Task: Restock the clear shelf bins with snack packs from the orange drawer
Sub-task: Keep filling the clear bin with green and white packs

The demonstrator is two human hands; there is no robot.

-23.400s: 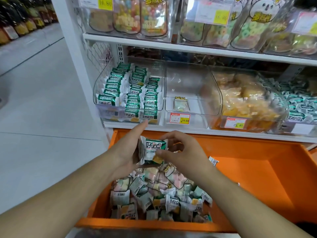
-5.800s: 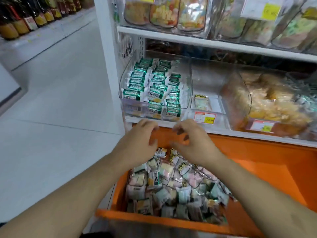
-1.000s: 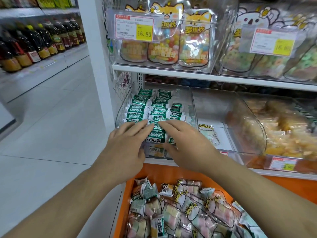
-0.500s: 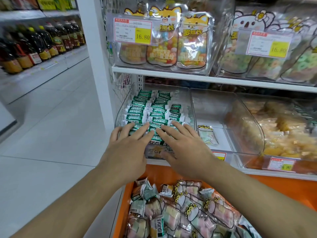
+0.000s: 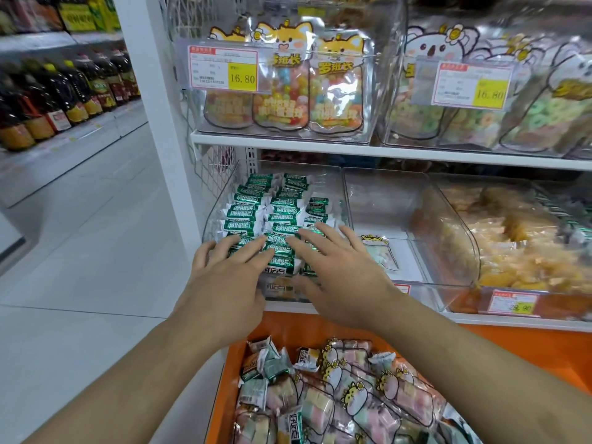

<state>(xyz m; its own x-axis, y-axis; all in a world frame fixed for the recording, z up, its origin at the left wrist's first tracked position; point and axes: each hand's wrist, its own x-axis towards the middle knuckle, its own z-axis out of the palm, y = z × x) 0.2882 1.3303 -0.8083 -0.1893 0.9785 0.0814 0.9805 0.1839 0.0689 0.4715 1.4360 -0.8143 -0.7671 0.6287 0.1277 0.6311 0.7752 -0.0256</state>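
Green-and-white snack packs (image 5: 272, 216), lined up in neat rows inside the clear bin (image 5: 333, 187) at the left end of the middle shelf (image 5: 512, 320). Left hand (image 5: 224, 283) flat on the front packs, fingers straight and spread apart, holding nothing. Right hand (image 5: 339, 277) just beside it, fingers also straight and spread, resting on the packs, thumb down by the bin's front wall. Below the hands, the orange drawer (image 5: 221, 395), pulled out and full of loose packs: more green ones and pastel marshmallow bags (image 5: 368, 389). Next bin (image 5: 426, 219) to the right, with just one small bag (image 5: 381, 254) lying flat. Further right, yellow snacks (image 5: 519, 248). Higher up, candy bags (image 5: 307, 91) behind price tags (image 5: 223, 68). Far left, dark bottles (image 5: 64, 94) across the aisle.
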